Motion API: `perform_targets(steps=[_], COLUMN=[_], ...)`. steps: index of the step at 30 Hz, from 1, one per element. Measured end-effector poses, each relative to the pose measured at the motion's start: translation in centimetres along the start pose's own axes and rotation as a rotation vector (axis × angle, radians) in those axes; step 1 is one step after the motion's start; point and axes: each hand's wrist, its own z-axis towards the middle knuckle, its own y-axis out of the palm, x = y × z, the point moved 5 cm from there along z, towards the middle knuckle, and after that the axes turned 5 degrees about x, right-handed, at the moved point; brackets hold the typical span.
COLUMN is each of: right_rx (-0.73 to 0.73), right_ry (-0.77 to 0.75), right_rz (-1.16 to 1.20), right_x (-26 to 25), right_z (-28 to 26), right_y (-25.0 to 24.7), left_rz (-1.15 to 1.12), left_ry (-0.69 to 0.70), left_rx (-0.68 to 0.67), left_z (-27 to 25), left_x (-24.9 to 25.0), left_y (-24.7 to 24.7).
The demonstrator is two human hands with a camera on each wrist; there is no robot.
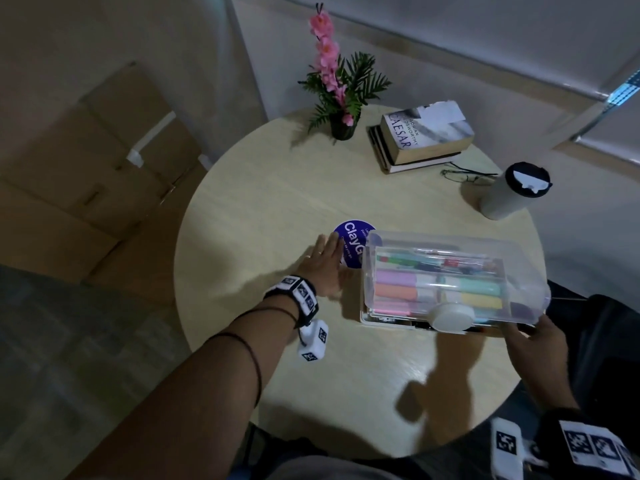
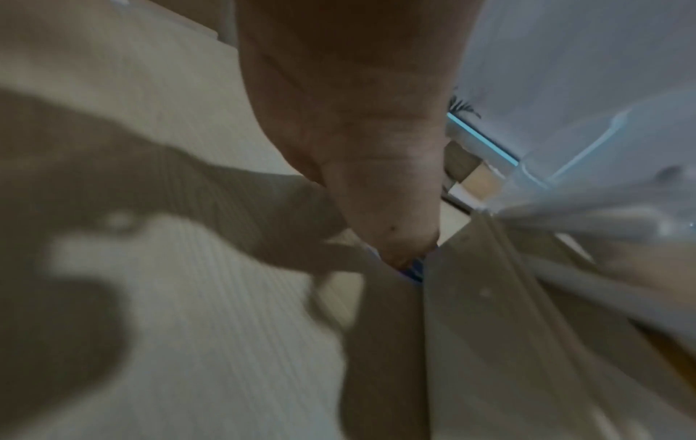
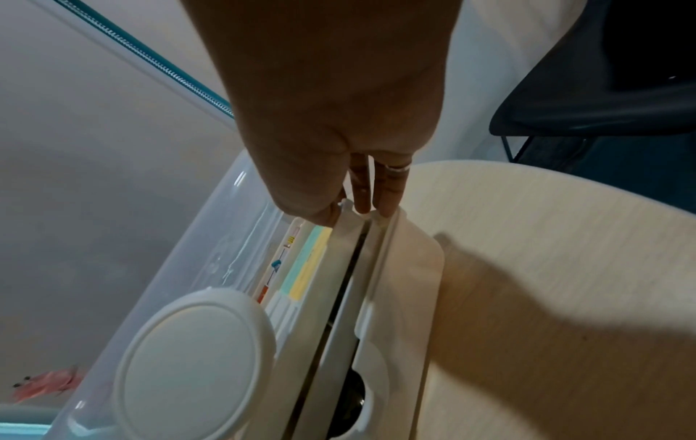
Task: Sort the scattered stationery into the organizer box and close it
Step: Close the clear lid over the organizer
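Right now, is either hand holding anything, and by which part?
The right hand pinches the clear plastic organizer box at the lid's near right corner. The left hand lies flat beside the box on the round blue sticker, holding nothing.

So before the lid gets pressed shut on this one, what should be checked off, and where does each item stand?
1. Lid down over the organizer box: not ok, a gap shows at the front.
2. Latch engaged: not ok.
3. Pens and markers inside: ok.
4. Loose stationery left on table: none seen, ok.
5. Right hand at the front corner: ok.
6. Left hand steadying the box: cannot tell, flat beside it.
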Motion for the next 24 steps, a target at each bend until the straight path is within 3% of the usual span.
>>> perform_targets(steps=[7,11,13,15,17,19,20,22,24], right_rx=[-0.038,-0.060,-0.130,-0.224,-0.257,-0.207,-0.196,-0.248,-0.316], right_ry=[0.045,0.057,0.093,0.149,0.212,0.287,0.315,0.386,0.460], right_rz=[0.014,0.021,0.078,0.235,0.425,0.582,0.614,0.598,0.640], right_x=[-0.7,-1.1,-1.0,-0.3,0.3,0.4,0.1,-0.9,-1.9], right_z=[-0.3,-0.2,0.3,0.9,1.4,1.7,1.8,1.8,1.5], right_y=[-0.2,-0.2,-0.7,-1.2,-2.0,-2.4,-2.2,-1.2,-0.2], left_rz=[0.239,0.213,0.045,-0.193,-0.685,-1.166,-1.288,-1.370,-1.399], left_ry=[0.307,0.327,0.265,0.192,0.084,0.003,-0.012,-0.021,-0.044], left_rx=[0.115,0.109,0.098,0.183,0.228,0.010,-0.117,-0.247,-0.240], left_z=[-3.2,-5.1,-5.3,-5.6,-6.4,-7.4,-7.7,-8.2,-8.1], left_x=[-0.2,-0.7,-0.4,0.8,2.4,4.6,5.7,7.3,7.8], left_y=[3.6,3.7,2.7,0.6,-2.0,-3.4,-3.5,-3.7,-3.8])
